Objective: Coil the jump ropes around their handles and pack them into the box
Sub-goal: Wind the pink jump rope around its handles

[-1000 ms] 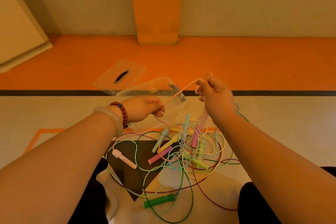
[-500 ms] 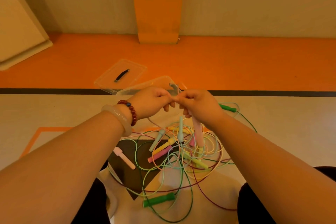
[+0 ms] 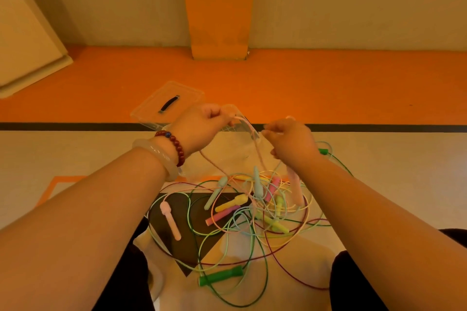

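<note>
A tangle of thin coloured jump ropes [image 3: 242, 225] lies on the floor before me, with pastel and green handles mixed in. My left hand [image 3: 202, 126] grips a pale pink rope [image 3: 255, 144] above the pile. My right hand [image 3: 290, 142] holds the same rope's pink handle [image 3: 294, 187], which hangs down from my fist, and pinches the cord near its top. The rope's other pink handle [image 3: 170, 219] lies on the floor at the left. A clear plastic box [image 3: 242, 144] sits on the floor beyond the pile, partly hidden behind my hands.
The box's clear lid [image 3: 168, 103] with a dark handle lies behind it on the orange floor strip. A green handle [image 3: 221, 276] lies nearest me. An orange pillar [image 3: 218, 7] stands at the wall. My knees frame the pile on both sides.
My hands were apart, met over the box, and have parted again. My left hand has risen and my right hand has moved right with the pink handle.
</note>
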